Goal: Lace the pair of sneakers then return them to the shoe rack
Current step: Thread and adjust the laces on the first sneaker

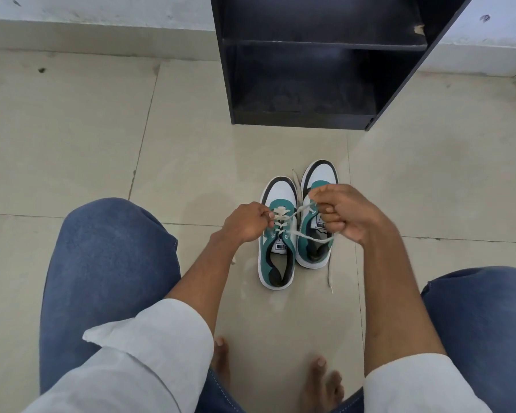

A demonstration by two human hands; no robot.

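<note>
Beige tiled floor point(87, 144). Two sneakers point(277, 248) side by side at centre, toes far. Black shoe rack point(304, 117) stands beyond; bare feet point(322, 380) near.

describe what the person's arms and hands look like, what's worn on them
Both hands, the left hand and the right hand, are bare: no gloves, rings or watch show. The forearms are uncovered, with loose white sleeves of thin fabric pushed up toward the elbows on both arms. Fingernails look short and unpainted.

right hand point(344, 211) hides right sneaker's point(316, 216) eyelets; shoe rack point(319, 64) top cropped
</note>
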